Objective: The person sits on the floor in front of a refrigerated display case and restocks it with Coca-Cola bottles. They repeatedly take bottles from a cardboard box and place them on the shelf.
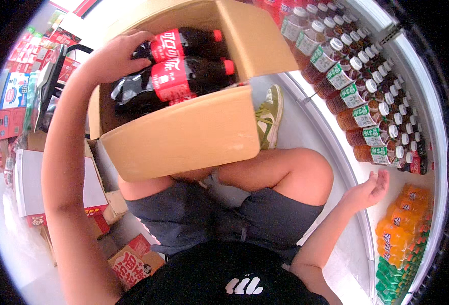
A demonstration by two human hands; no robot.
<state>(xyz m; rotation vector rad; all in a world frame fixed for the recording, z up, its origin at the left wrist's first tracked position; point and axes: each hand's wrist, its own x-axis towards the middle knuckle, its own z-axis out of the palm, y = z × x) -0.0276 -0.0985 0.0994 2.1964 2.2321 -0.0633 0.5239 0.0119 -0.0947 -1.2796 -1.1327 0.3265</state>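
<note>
An open cardboard box [182, 133] rests at my knees with its flaps spread. Large plastic bottles of Coca-Cola [171, 82] with red caps and labels lie on their sides inside. My left hand [127, 51] reaches over the box's left side, thumb and fingers around the base of the upper cola bottle [167, 44]. At the right, my right hand [377, 188] is empty, fingers loosely curled and apart, at the front of a refrigerated display case, between bottled tea [346, 97] and orange soda bottles [396, 228].
The case's pale front rail [335, 167] curves along my right side. Green bottles [390, 282] stand behind the orange ones, nearer me. Cartons [57, 183] and a printed cardboard box [135, 263] crowd the floor at left. A black-framed cart or rack [51, 87] stands beyond my left arm.
</note>
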